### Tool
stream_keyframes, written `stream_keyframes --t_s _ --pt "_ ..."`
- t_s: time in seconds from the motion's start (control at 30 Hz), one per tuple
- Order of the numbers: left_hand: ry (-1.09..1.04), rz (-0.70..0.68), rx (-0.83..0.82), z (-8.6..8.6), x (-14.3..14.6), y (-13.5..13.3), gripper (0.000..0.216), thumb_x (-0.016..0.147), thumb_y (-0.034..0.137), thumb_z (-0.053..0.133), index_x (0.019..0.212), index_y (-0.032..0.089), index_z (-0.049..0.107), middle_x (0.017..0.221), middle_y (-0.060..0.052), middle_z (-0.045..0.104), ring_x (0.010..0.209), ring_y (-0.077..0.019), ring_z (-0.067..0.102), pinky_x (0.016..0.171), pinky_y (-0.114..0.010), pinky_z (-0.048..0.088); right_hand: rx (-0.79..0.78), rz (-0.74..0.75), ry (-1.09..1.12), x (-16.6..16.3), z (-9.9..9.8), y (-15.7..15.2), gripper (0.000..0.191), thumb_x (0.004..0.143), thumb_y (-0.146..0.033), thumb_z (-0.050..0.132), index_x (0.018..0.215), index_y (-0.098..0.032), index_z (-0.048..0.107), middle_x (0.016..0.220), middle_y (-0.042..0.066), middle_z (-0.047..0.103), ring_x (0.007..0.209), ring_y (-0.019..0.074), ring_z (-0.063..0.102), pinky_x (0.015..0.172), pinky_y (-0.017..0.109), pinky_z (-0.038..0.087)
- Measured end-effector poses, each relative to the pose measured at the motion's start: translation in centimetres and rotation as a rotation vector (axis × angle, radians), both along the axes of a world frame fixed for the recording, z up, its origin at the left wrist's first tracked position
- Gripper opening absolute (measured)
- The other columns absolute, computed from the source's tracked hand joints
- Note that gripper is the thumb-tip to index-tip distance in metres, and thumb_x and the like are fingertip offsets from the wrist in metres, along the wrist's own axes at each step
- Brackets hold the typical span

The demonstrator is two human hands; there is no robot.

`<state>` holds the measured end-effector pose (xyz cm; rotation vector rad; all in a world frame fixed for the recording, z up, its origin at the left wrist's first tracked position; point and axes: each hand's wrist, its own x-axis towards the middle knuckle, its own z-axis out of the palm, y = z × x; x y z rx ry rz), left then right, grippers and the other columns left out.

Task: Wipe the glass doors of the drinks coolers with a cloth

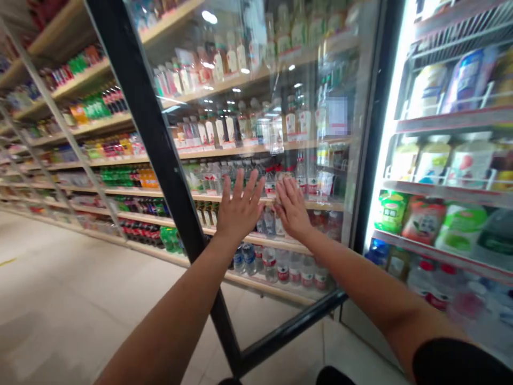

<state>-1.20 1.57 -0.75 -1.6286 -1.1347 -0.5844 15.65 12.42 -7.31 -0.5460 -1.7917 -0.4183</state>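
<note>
A glass cooler door with a black frame stands swung open in front of me. My left hand lies on or just before the glass, its fingers spread and nothing in it. Beside it, my right hand is pressed toward the pane with its fingers close together. Under those fingers a crumpled pale cloth shows at the edges; most of it is hidden by the hand. A pale blurred patch is on the glass at the upper right.
Through the glass, several rows of bottles stand on wooden shelves. More drink shelves run off to the left above a pale tiled floor. At right, the lit cooler holds bottles and pouches on wire racks.
</note>
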Motion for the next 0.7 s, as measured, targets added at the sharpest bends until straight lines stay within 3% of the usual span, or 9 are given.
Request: stream_keyframes --t_s 0.1,0.17,0.3,0.43,0.53,0.6,0.7 --pt "0.019 0.048 0.042 -0.1 -0.2 0.1 0.072 0.100 0.035 0.055 0.162 0.020 0.021 0.167 -0.010 0.022 0.157 -0.0315 -0.003 0.128 -0.064 0.012 0.042 -0.021 0.167 1.2 1.7 2.4 0.061 0.107 -0.036 0.036 0.164 -0.030 0.015 0.171 0.008 0.022 0.160 0.0276 0.014 0.126 0.061 0.025" --pt "0.034 0.078 0.066 -0.2 -0.3 0.2 0.068 0.101 0.038 0.052 0.161 0.020 0.026 0.167 -0.009 0.021 0.157 -0.0321 0.002 0.128 -0.062 0.016 0.054 -0.024 0.264 1.3 1.9 3.3 0.063 0.107 -0.035 0.036 0.165 -0.031 0.012 0.171 0.010 0.020 0.159 0.0294 0.016 0.123 0.065 0.027" --pt "0.065 0.127 0.112 -0.4 -0.4 0.5 0.061 0.104 0.042 0.045 0.159 0.018 0.032 0.167 -0.008 0.021 0.155 -0.0351 0.019 0.126 -0.061 0.026 0.087 -0.026 0.270 0.3 2.3 2.9 0.066 0.107 -0.032 0.038 0.165 -0.029 0.008 0.172 0.013 0.016 0.159 0.0311 0.013 0.122 0.069 0.027" --pt "0.063 0.122 0.135 -0.5 -0.4 0.5 0.060 0.104 0.042 0.044 0.159 0.019 0.034 0.167 -0.008 0.022 0.154 -0.0351 0.026 0.123 -0.059 0.031 0.211 0.028 0.047 -1.0 6.7 1.7 0.064 0.106 -0.028 0.038 0.165 -0.030 0.013 0.170 0.010 0.023 0.160 0.0274 0.014 0.125 0.062 0.027" --pt "0.050 0.101 0.132 -0.5 -0.5 0.6 0.061 0.103 0.041 0.047 0.159 0.019 0.034 0.167 -0.008 0.023 0.154 -0.0341 0.025 0.125 -0.058 0.030 0.235 0.018 0.080 -0.8 9.3 2.7 0.061 0.106 -0.030 0.035 0.164 -0.030 0.016 0.170 0.010 0.023 0.159 0.0266 0.017 0.125 0.061 0.028" --pt "0.041 0.090 0.130 -0.5 -0.6 0.8 0.063 0.101 0.042 0.050 0.158 0.021 0.034 0.166 -0.008 0.024 0.154 -0.0332 0.025 0.126 -0.058 0.027 0.204 -0.011 0.189 -0.1 8.6 4.1 0.061 0.107 -0.031 0.034 0.165 -0.029 0.015 0.171 0.011 0.020 0.159 0.0275 0.017 0.123 0.064 0.029" --pt "0.030 0.081 0.141 -0.6 -0.8 1.1 0.064 0.100 0.042 0.053 0.158 0.024 0.035 0.166 -0.007 0.026 0.155 -0.0309 0.024 0.128 -0.057 0.023 0.150 -0.069 0.360 1.3 4.9 6.1 0.062 0.107 -0.032 0.032 0.165 -0.025 0.011 0.171 0.015 0.017 0.159 0.0294 0.016 0.121 0.068 0.030"
